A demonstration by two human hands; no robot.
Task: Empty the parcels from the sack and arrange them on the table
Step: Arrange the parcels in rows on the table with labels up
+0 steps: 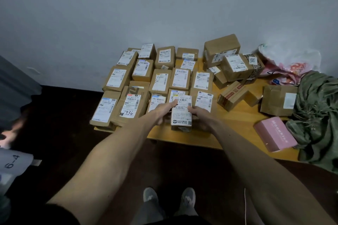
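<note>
I hold one labelled parcel point(181, 115) between my left hand point(161, 113) and right hand point(198, 113), both curled round its sides, at the table's point(237, 124) near edge; rowed parcels point(146, 78) lie just beyond and left.

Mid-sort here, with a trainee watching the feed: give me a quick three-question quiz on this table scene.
1. True or false: the left hand and the right hand both grip the labelled parcel near the front edge of the table.
2. Where does the pink box lie? A) against the wall B) at the table's near right, beside the green sack C) on the floor
3. Fill in: the tidy rows of parcels fill the table's ____ side.
Key: 1 true; 2 B; 3 left.
</note>
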